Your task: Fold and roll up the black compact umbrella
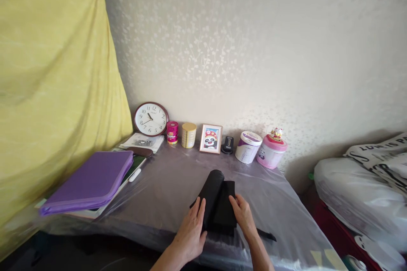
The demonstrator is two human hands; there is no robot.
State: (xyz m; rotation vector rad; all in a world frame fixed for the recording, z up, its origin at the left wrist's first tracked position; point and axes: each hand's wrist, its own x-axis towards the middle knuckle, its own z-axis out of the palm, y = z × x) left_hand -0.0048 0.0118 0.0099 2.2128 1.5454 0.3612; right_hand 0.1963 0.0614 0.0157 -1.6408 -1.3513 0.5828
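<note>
A black roll of cloth-like material (213, 192) lies on the table near its front edge, partly rolled up. Its left part is a thick cylinder, and a flat folded flap (224, 209) extends to the right of it. My left hand (190, 233) grips the lower left side of the cylinder, fingers along it and thumb near its bottom end. At the flap's right edge, my right hand (243, 214) holds on with thumb and fingers. A thin black strap (266, 234) sticks out to the right from behind my right wrist.
The table (171, 186) has a clear plastic cover. At left lies a purple zip folder (89, 180) on a board. Along the wall stand a clock (151, 119), tins (188, 135), a framed panda picture (211, 139) and tubs (248, 147). Bagged bedding (356, 190) sits at right.
</note>
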